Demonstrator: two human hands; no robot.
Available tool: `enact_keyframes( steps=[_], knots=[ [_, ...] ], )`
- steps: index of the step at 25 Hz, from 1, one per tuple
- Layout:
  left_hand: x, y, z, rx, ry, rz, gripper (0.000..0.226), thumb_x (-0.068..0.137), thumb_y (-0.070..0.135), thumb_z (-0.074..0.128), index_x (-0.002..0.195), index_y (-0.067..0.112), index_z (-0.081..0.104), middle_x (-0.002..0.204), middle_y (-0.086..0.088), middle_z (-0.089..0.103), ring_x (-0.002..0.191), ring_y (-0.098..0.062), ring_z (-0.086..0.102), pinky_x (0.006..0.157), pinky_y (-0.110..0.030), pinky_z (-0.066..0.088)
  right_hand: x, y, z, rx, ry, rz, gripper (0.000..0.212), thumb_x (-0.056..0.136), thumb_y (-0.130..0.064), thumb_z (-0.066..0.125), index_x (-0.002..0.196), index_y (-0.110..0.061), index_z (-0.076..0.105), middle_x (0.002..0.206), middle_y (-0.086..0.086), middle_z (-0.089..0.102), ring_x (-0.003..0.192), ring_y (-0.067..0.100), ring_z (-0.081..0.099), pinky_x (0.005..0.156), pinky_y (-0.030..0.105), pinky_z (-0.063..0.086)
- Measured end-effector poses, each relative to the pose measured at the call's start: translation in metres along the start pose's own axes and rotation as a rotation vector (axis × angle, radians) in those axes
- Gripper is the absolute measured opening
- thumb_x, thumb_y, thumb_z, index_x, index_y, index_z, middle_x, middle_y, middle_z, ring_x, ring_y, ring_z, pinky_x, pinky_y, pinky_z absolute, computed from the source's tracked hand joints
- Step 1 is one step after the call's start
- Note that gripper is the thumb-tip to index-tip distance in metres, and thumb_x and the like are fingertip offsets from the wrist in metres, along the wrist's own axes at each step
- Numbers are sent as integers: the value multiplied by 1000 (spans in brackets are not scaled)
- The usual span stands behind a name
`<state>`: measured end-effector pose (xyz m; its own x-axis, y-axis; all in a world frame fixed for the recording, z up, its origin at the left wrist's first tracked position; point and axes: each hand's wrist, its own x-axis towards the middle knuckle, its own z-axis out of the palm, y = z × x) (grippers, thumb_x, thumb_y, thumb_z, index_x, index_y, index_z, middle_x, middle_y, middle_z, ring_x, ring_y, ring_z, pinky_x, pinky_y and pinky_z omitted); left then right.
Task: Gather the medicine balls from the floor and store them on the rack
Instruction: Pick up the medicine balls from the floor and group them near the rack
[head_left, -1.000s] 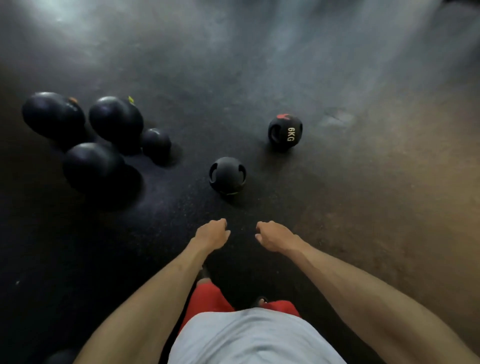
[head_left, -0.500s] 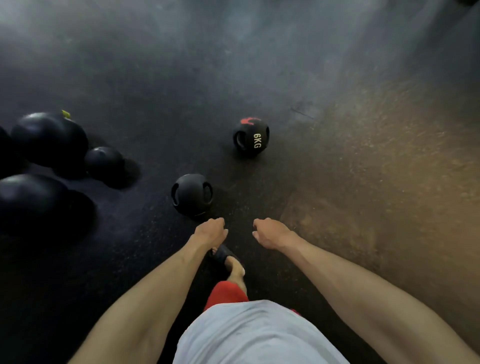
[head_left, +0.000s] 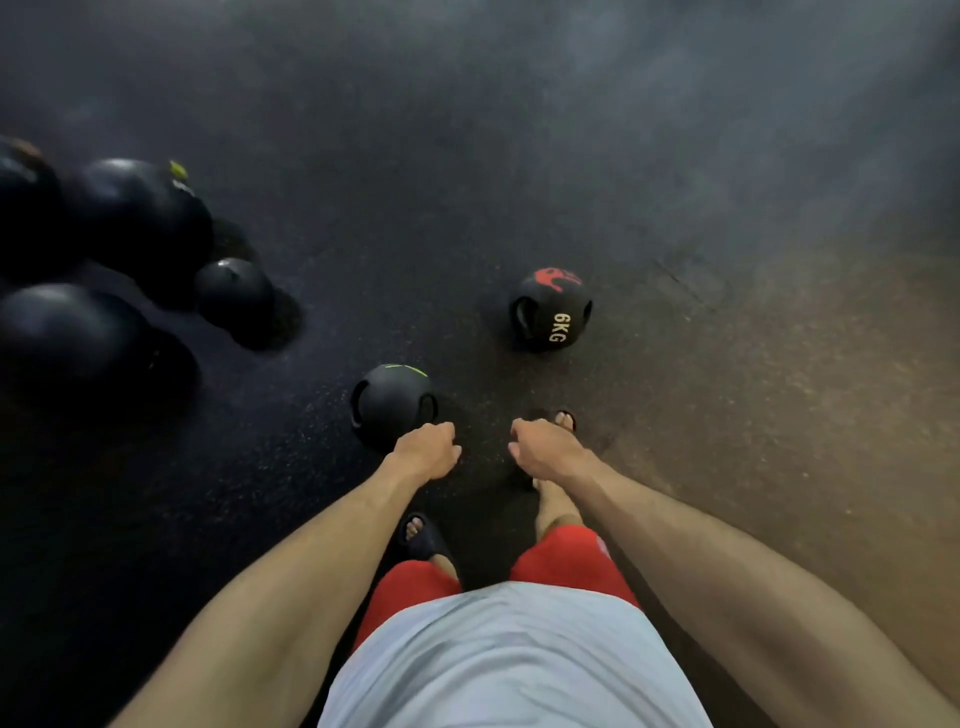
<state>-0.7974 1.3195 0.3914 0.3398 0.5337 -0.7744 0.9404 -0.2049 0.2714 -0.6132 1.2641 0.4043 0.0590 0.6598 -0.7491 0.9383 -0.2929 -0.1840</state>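
A black ball with two handles (head_left: 392, 402) sits on the floor (head_left: 727, 415), just in front of the left hand (head_left: 426, 449). A ball marked 6KG (head_left: 551, 310) lies a bit farther off. More big black balls (head_left: 135, 218) sit in a bunch on the left. Every ball in view is on the floor, so I think the job has barely begun. No rack shows. The left hand and the right hand (head_left: 543, 449) hang with loosely curled fingers and hold nothing. The floor is dark and speckled, browner on the right, and the room is dim
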Motion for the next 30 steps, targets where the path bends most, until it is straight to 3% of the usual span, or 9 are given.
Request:
enact_keyframes(
  steps=[10, 15, 18, 22, 27, 30],
  knots=[
    [135, 57, -57, -441, 39, -331, 39, 102, 37, 49, 135, 17, 55, 125, -10, 65, 111, -30, 62, 92, -44, 51, 180, 47, -91, -194, -155, -278, 35, 103, -30, 48, 129, -9, 56, 125, 17, 64, 117, 37, 61, 96, 46, 51],
    [221, 27, -32, -627, 128, -478, 36, 101, 35, 50, 131, 18, 58, 125, -12, 66, 114, -32, 62, 93, -43, 50, 288, 42, -68, -304, -264, -380, 30, 102, -29, 47, 124, -10, 57, 120, 15, 65, 112, 34, 62, 94, 50, 53],
    [276, -23, 15, -721, 181, -589, 35, 100, 31, 50, 131, 16, 58, 129, -14, 62, 119, -34, 58, 94, -42, 46, 365, 25, -23, -320, -306, -407, 30, 102, -28, 46, 123, -11, 57, 120, 18, 65, 112, 37, 62, 92, 46, 52],
    [342, -92, 80, -711, 273, -705, 46, 100, 27, 52, 145, 19, 41, 145, -17, 42, 132, -36, 42, 101, -48, 41, 450, -6, 45, -260, -333, -410, 41, 103, -28, 47, 139, -9, 47, 131, 24, 58, 123, 41, 56, 100, 45, 46],
    [407, -163, 150, -517, 370, -672, 75, 101, 39, 51, 159, 35, 4, 167, -14, -6, 154, -33, -1, 116, -63, 21, 524, -57, 131, -42, -280, -302, 62, 104, -35, 48, 156, -13, 24, 144, 27, 45, 130, 42, 48, 109, 47, 38],
    [406, -193, 187, -399, 504, -607, 81, 100, 41, 52, 158, 42, -5, 167, -3, -14, 155, -28, -6, 112, -64, 30, 539, -67, 158, -10, -244, -283, 69, 103, -37, 49, 160, -16, 15, 151, 25, 37, 137, 40, 41, 113, 47, 34]
  ],
)
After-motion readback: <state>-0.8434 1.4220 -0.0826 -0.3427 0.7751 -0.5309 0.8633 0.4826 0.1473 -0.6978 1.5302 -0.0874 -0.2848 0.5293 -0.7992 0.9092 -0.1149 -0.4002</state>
